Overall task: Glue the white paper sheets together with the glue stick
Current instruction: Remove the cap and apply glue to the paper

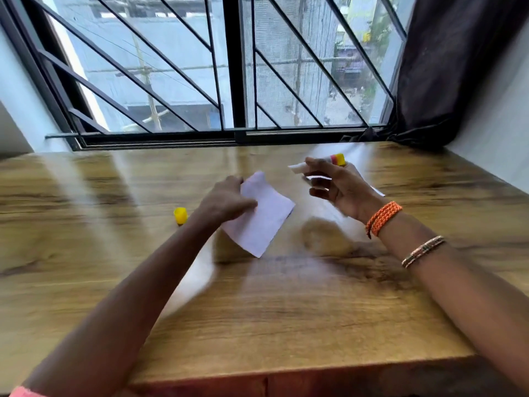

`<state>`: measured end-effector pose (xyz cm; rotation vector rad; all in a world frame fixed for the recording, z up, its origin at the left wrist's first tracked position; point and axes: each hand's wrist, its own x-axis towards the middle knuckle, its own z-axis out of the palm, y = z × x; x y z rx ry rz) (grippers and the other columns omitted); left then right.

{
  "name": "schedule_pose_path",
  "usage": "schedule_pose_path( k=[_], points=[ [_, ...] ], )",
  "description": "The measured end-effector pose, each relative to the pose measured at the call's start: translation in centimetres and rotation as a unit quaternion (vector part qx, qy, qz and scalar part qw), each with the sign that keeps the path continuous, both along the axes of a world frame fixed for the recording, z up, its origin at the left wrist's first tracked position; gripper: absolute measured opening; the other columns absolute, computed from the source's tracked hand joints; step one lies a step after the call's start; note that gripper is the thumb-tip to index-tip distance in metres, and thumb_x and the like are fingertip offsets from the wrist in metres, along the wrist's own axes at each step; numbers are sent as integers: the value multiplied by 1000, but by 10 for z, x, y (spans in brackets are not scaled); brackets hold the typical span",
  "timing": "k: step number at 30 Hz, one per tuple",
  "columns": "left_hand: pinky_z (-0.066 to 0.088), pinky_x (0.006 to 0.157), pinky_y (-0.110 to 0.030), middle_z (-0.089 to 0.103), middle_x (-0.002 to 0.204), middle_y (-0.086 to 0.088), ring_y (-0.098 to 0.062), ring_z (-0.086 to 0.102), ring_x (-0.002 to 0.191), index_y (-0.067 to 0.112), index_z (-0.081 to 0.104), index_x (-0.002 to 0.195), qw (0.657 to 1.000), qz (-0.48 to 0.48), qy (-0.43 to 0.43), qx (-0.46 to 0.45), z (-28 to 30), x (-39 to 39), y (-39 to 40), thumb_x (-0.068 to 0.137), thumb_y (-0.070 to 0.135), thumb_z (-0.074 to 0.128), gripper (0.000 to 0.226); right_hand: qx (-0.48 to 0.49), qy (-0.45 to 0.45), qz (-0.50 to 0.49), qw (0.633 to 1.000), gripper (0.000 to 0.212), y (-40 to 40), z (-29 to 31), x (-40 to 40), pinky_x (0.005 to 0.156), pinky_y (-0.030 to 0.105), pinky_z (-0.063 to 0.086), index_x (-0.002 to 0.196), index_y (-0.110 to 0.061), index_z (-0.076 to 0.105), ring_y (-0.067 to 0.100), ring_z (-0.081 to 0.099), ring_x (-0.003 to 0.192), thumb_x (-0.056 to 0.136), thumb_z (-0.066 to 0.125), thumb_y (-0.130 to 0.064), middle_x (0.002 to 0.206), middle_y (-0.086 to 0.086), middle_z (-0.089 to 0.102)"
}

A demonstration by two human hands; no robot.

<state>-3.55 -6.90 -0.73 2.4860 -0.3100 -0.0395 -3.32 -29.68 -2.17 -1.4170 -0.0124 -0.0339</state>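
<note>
My left hand [226, 200] grips a small white paper sheet [263, 222] by its upper left edge and holds it tilted just above the wooden table [286, 310]. My right hand [335, 184] is raised to the right of it and holds the uncapped glue stick [337, 159], whose yellow and pink end points back right and whose white tip points left. A corner of another white sheet [379, 192] shows on the table behind my right wrist. The yellow glue cap [180, 215] lies on the table left of my left hand.
A barred window [229, 67] runs along the table's far edge. A dark curtain [458, 67] hangs at the back right, with a wall on the right side. The table's front edge lies close to me.
</note>
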Motion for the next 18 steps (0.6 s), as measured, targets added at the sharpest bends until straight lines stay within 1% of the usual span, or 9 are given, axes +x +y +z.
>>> schedule_pose_path(
  k=[3, 6, 8, 9, 11, 13, 15, 16, 18],
  points=[
    [37, 76, -35, 56, 119, -18, -38, 53, 111, 5, 35, 122, 981, 131, -57, 128, -9, 1, 7, 83, 27, 57, 50, -21, 2, -15, 1000, 32, 2, 1, 8, 58, 22, 53, 99, -4, 70, 10, 59, 65, 77, 75, -28, 84, 4, 67],
    [33, 77, -34, 52, 129, -19, -37, 51, 119, 1, 24, 134, 966, 174, -32, 189, -17, -1, 9, 88, 31, 54, 62, -67, 28, 9, 997, 21, 10, -7, 14, 61, 26, 55, 88, -7, 71, 13, 60, 64, 76, 77, -23, 79, 6, 67],
    [33, 78, -33, 50, 132, -18, -36, 50, 120, 0, 21, 137, 960, 177, -28, 213, -20, -4, 8, 89, 36, 52, 67, -95, 19, 25, 995, 11, 17, -11, 16, 62, 25, 54, 74, -10, 75, 14, 57, 63, 76, 76, -20, 70, 4, 68],
    [36, 80, -34, 50, 132, -17, -35, 50, 121, 0, 23, 137, 955, 177, -30, 235, -20, -5, 7, 89, 38, 51, 67, -114, 8, 35, 993, 12, 20, -12, 17, 62, 24, 54, 68, -12, 77, 13, 56, 62, 76, 76, -21, 65, 1, 68],
    [37, 79, -33, 53, 131, -14, -32, 52, 119, 3, 32, 132, 935, 175, -51, 303, -17, -9, 6, 91, 44, 47, 60, -149, -7, 51, 988, 13, 25, -11, 18, 60, 21, 54, 65, -20, 77, 8, 58, 61, 76, 75, -26, 62, -5, 69],
    [34, 72, -32, 58, 124, -11, -30, 56, 113, 8, 42, 124, 915, 171, -105, 350, -11, -10, 8, 92, 47, 43, 51, -187, -12, 42, 981, 12, 30, -11, 21, 54, 18, 50, 67, -17, 77, 6, 60, 59, 74, 77, -27, 64, -4, 70],
    [39, 77, -34, 57, 124, -11, -30, 54, 114, 10, 46, 121, 923, 142, -167, 315, -7, -7, 14, 92, 45, 43, 46, -231, -22, 7, 973, 18, 34, -13, 23, 54, 21, 47, 74, -9, 75, 11, 59, 58, 72, 78, -26, 64, 5, 67],
    [41, 84, -37, 54, 128, -10, -30, 50, 118, 11, 47, 123, 937, 91, -190, 279, -7, -4, 17, 92, 44, 45, 46, -248, -28, -5, 968, 21, 37, -14, 24, 57, 24, 46, 77, -7, 75, 14, 58, 59, 71, 78, -27, 65, 8, 65],
    [34, 101, -41, 46, 141, -5, -25, 38, 132, 16, 44, 134, 959, -59, -188, 202, -9, -1, 23, 91, 42, 48, 50, -257, -40, -12, 965, 18, 41, -15, 24, 60, 29, 44, 75, -9, 75, 19, 55, 61, 73, 76, -26, 66, 13, 64]
  ],
)
